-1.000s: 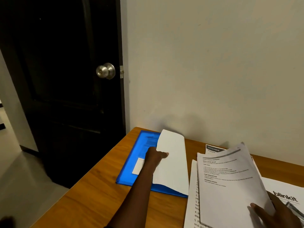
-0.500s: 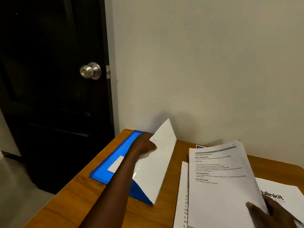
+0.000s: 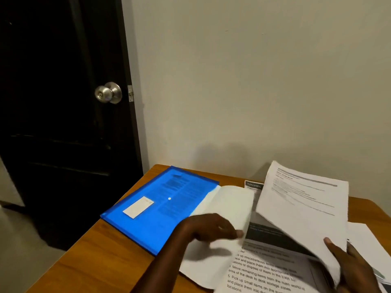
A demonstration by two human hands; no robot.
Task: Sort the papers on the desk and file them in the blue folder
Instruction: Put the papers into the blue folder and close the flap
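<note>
With one printed page (image 3: 179,193) showing inside the translucent blue plastic folder (image 3: 152,227) on the wooden desk (image 3: 101,261), my blurred left hand (image 3: 211,227), grip unclear, rested on a white sheet (image 3: 230,204) at its right edge, while my right hand (image 3: 351,263) pinched up unfiled printed papers (image 3: 302,208).

Blue folder (image 3: 160,208) (translucent, print showing through) lies flat just beside overlapping printed papers (image 3: 264,269).

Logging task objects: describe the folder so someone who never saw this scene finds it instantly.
Find the black door with the silver knob; the wooden desk corner beside it holds a flat translucent blue plastic folder. Unlike the white printed papers to its right, it is blue, with a white rectangular label.
</note>
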